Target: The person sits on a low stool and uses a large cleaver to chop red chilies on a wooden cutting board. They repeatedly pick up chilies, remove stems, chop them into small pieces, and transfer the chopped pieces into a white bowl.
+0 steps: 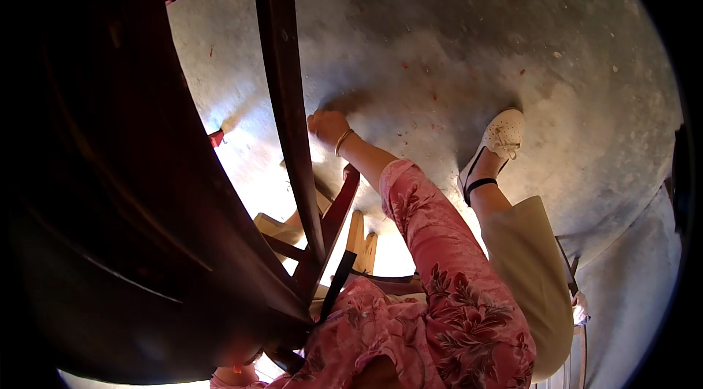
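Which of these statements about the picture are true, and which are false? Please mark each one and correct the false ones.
1. One hand reaches down to the concrete floor. True.
2. That arm wears a plain blue sleeve. False: the sleeve is pink with a flower pattern.
3. A bangle sits on the wrist of the reaching hand. True.
4. The foot on the floor is bare. False: it wears a pale shoe with a dark ankle strap.
5. A dark curved wooden bar crosses the picture just left of the hand. True.
6. The fingers hold a large tool. False: the hand is closed low at the floor, and no tool shows in it.
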Tool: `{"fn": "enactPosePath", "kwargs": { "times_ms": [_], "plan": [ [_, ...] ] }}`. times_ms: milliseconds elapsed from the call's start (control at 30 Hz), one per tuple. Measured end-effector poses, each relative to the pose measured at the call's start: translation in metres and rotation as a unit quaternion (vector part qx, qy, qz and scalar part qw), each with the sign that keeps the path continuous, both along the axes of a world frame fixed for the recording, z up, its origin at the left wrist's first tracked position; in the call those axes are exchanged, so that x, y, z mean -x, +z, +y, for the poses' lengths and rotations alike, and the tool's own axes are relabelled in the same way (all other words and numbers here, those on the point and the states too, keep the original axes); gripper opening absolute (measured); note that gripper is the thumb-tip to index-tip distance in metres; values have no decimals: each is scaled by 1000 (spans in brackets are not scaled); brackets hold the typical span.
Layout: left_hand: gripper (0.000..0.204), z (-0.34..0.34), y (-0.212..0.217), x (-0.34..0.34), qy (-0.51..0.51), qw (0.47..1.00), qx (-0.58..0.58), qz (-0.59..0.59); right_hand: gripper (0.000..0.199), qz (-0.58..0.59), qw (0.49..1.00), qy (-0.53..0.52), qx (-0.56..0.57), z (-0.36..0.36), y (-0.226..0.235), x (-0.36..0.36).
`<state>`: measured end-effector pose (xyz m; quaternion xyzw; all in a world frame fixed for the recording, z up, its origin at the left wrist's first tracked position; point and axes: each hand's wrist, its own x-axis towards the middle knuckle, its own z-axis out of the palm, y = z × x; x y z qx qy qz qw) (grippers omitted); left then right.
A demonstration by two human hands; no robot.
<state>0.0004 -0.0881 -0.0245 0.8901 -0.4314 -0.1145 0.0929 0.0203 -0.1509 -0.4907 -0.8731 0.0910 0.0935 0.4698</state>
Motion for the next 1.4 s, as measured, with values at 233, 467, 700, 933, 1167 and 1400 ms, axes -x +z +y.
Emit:
{"fn": "enactPosePath", "kwargs": {
  "times_ms": [233, 467, 700, 933, 1167, 1400],
  "plan": [
    [25, -16, -9, -5, 15, 1000, -17, -2, 16, -46, 995, 80, -48, 1, -16, -10],
    [25, -10, -15, -8, 26, 1000, -13, -5, 14, 227, 807, -74, -540, -165, 25, 87],
    [24, -2, -19, -11, -4, 1000, 8, 9, 24, 154, 969, -175, -88, -241, 14, 167],
    [27, -8, -27, -10, -17, 999, 43, -18, 21, 58, 985, -91, 137, -227, 6, 155],
    [31, -19, -32, -8, 30, 999, 29, -13, 15, 49, 976, -202, -70, -242, -11, 169],
    [32, 35, -38, -24, 74, 997, 16, -31, 10, 153, 813, -450, -337, -344, 15, 233]
  ]
}}
